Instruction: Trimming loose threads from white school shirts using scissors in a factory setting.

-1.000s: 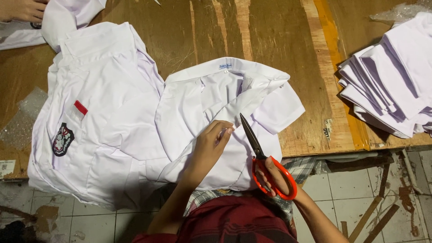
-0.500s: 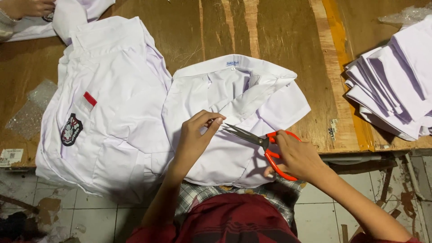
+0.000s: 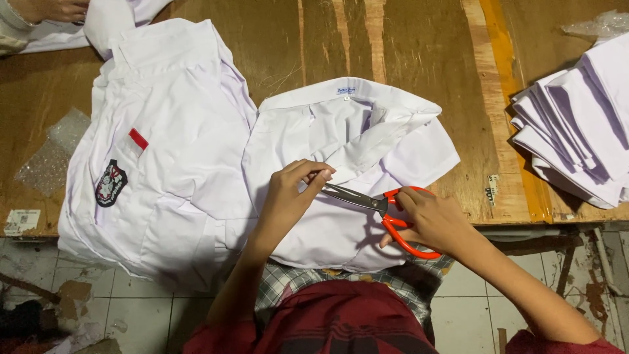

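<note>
A white shirt (image 3: 341,137) lies collar-up on the wooden table (image 3: 393,46), its lower part hanging over the near edge. My left hand (image 3: 291,196) pinches a bit of its fabric near the middle front. My right hand (image 3: 432,219) grips red-handled scissors (image 3: 386,213), whose steel blades point left and meet the fabric at my left fingertips. A second white shirt (image 3: 164,151) with a red tab and a dark crest badge lies spread to the left, overlapping the first.
A stack of folded white shirts (image 3: 576,124) sits at the table's right. Another person's hand (image 3: 52,10) rests on white cloth at the top left. Bubble wrap (image 3: 52,154) and a small label (image 3: 19,221) lie at the left edge. Tiled floor shows below.
The scissors swung from pointing up beside my left hand to lying flat, blades pointing left at the pinched fabric. My right hand rose onto the shirt; my left hand shifted slightly.
</note>
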